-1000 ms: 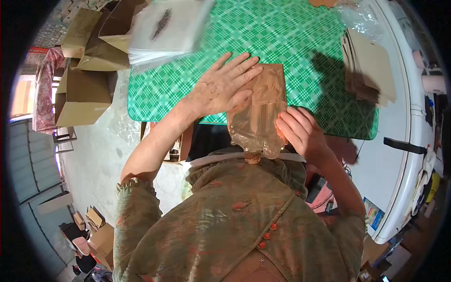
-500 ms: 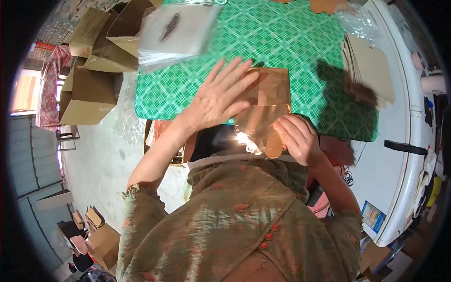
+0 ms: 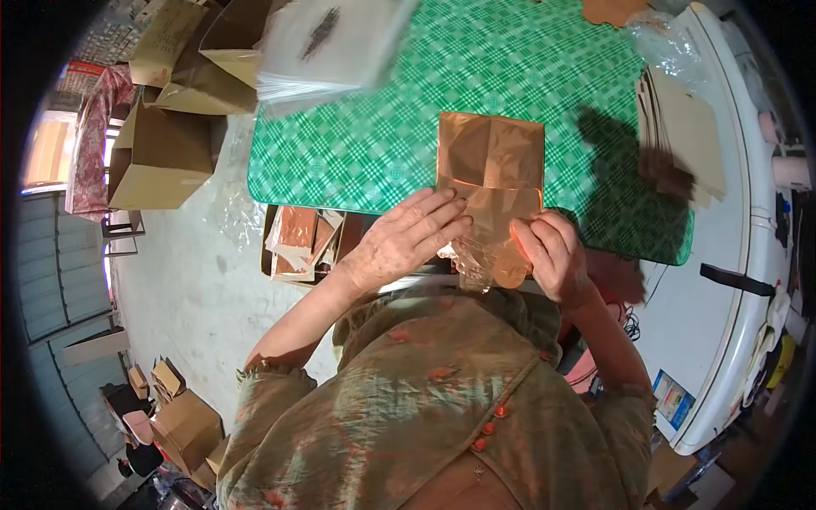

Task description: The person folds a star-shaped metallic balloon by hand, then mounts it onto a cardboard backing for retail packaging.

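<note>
A flat copper-coloured sheet packet [image 3: 491, 153], creased across its middle, lies at the near edge of the green table, its lower part hanging over the edge. Crinkled clear plastic film [image 3: 473, 260] covers its lower end and catches the light. My left hand [image 3: 408, 238] is at the packet's left edge, its fingers close together with their tips on the film; the grip is partly hidden. At the right edge, my right hand [image 3: 552, 255] pinches the packet between thumb and fingers. A rounded copper-coloured end shows beside that thumb, low down.
The table has a green checked cover [image 3: 357, 161]. A stack of clear plastic sleeves [image 3: 331, 55] lies at its far left, with beige card pieces [image 3: 684, 136] on the right. Cardboard boxes [image 3: 166, 166] stand left. An open box [image 3: 304, 242] of copper-coloured pieces sits below the near edge.
My left hand has come down from above the packet to its lower left edge, and its spread fingers have closed together. My right hand keeps its grip on the right edge.
</note>
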The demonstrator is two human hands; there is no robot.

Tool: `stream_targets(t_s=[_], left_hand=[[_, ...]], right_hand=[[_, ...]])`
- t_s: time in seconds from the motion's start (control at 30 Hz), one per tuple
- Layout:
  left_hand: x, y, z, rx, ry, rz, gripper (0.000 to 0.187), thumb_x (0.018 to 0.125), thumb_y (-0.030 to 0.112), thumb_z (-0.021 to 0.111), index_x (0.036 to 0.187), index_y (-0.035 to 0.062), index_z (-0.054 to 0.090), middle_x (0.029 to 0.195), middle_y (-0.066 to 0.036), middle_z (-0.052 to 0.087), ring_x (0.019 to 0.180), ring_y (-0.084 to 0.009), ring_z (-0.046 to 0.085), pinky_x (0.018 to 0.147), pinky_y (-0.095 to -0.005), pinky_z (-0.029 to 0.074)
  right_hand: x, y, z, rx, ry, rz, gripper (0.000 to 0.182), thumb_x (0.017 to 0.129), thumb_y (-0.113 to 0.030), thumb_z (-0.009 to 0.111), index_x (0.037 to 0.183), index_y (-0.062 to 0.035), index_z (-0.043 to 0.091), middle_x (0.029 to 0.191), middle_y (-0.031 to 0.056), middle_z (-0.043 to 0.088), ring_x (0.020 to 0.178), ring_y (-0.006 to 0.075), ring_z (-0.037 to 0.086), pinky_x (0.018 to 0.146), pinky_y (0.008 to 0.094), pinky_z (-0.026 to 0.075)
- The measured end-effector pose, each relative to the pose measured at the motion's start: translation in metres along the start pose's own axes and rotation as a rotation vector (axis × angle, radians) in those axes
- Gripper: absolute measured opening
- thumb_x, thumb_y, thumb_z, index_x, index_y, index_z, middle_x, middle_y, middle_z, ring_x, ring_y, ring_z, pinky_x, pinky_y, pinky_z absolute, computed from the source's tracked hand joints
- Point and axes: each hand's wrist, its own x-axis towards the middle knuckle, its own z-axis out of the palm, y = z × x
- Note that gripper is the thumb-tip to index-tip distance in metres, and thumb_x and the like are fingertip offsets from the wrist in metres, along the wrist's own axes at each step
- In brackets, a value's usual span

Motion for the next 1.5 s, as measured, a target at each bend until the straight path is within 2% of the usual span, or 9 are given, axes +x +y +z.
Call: stream_targets(t_s=[0.07, 0.3, 0.47, 0.67, 0.77, 0.97, 1.07, 1.17, 1.5], left_hand=[[0.001, 0.001, 0.005, -0.010, 0.073, -0.008, 0.050, 0.084, 0.008, 0.075, 0.134, 0.0075, 0.069, 0.141, -0.010, 0.065, 0.134, -0.0296, 0.060, 0.113, -0.0466, 0.050], [0.006, 0.000, 0.002, -0.088, 0.104, -0.109, 0.040, 0.081, 0.014, 0.081, 0.120, 0.0067, 0.075, 0.127, -0.008, 0.073, 0.127, -0.0265, 0.065, 0.110, -0.0445, 0.046], [0.014, 0.006, -0.002, -0.218, 0.142, -0.210, 0.037, 0.082, 0.018, 0.085, 0.115, 0.0059, 0.074, 0.123, -0.008, 0.072, 0.119, -0.0279, 0.066, 0.104, -0.0437, 0.044], [0.012, 0.004, -0.005, -0.154, 0.171, -0.306, 0.033, 0.081, 0.017, 0.085, 0.110, 0.0051, 0.074, 0.119, -0.007, 0.070, 0.117, -0.0297, 0.062, 0.096, -0.0437, 0.044], [0.007, 0.003, 0.000, -0.122, 0.198, -0.287, 0.030, 0.082, 0.016, 0.085, 0.109, 0.0055, 0.075, 0.118, -0.007, 0.070, 0.115, -0.0297, 0.062, 0.095, -0.0443, 0.044], [0.012, 0.001, 0.004, -0.155, 0.253, -0.386, 0.018, 0.086, 0.014, 0.082, 0.099, 0.0052, 0.073, 0.109, -0.007, 0.069, 0.104, -0.0289, 0.061, 0.089, -0.0427, 0.042], [0.017, 0.002, 0.003, -0.174, 0.261, -0.439, 0.015, 0.087, 0.014, 0.081, 0.095, 0.0045, 0.072, 0.105, -0.007, 0.068, 0.100, -0.0282, 0.058, 0.086, -0.0416, 0.040], [0.023, 0.005, -0.001, -0.177, 0.240, -0.501, 0.012, 0.089, 0.011, 0.079, 0.095, 0.0041, 0.071, 0.103, -0.008, 0.065, 0.098, -0.0282, 0.055, 0.085, -0.0416, 0.037], [0.035, 0.003, 0.003, -0.082, 0.207, -0.522, 0.011, 0.087, 0.009, 0.076, 0.092, 0.0050, 0.068, 0.102, -0.010, 0.060, 0.094, -0.0308, 0.051, 0.082, -0.0437, 0.037]], right_hand=[[0.001, 0.001, -0.005, 0.022, -0.020, 0.005, 0.040, 0.077, 0.001, 0.076, 0.117, 0.0037, 0.071, 0.111, 0.0134, 0.063, 0.108, 0.0332, 0.062, 0.094, 0.0467, 0.058], [0.012, 0.000, -0.011, 0.142, -0.062, 0.273, 0.037, 0.074, 0.001, 0.074, 0.111, -0.0002, 0.068, 0.109, 0.0106, 0.062, 0.106, 0.0322, 0.059, 0.092, 0.0445, 0.052], [0.031, 0.006, -0.022, 0.277, -0.126, 0.457, 0.015, 0.084, 0.003, 0.066, 0.099, 0.0029, 0.065, 0.096, 0.0150, 0.060, 0.094, 0.0353, 0.057, 0.082, 0.0429, 0.049], [0.034, 0.013, -0.020, 0.283, -0.161, 0.448, 0.012, 0.086, 0.002, 0.065, 0.098, 0.0041, 0.064, 0.095, 0.0165, 0.060, 0.090, 0.0364, 0.055, 0.079, 0.0443, 0.047], [0.029, 0.016, -0.018, 0.293, -0.247, 0.488, 0.022, 0.084, -0.005, 0.066, 0.104, 0.0037, 0.065, 0.100, 0.0182, 0.059, 0.098, 0.0391, 0.054, 0.086, 0.0485, 0.047], [0.034, 0.015, -0.021, 0.230, -0.298, 0.504, 0.023, 0.086, -0.007, 0.066, 0.106, 0.0050, 0.064, 0.096, 0.0176, 0.058, 0.095, 0.0389, 0.054, 0.086, 0.0483, 0.047], [0.051, 0.011, -0.026, 0.160, -0.303, 0.354, 0.017, 0.091, -0.008, 0.064, 0.103, 0.0042, 0.062, 0.092, 0.0174, 0.057, 0.091, 0.0387, 0.054, 0.083, 0.0485, 0.046], [0.052, 0.011, -0.023, 0.209, -0.320, 0.555, 0.012, 0.097, -0.009, 0.061, 0.098, 0.0023, 0.060, 0.090, 0.0174, 0.057, 0.088, 0.0388, 0.054, 0.081, 0.0490, 0.045], [0.063, 0.014, -0.015, 0.092, -0.355, 0.626, 0.018, 0.101, -0.017, 0.061, 0.092, -0.0019, 0.057, 0.087, 0.0179, 0.062, 0.086, 0.0398, 0.059, 0.075, 0.0516, 0.048]])
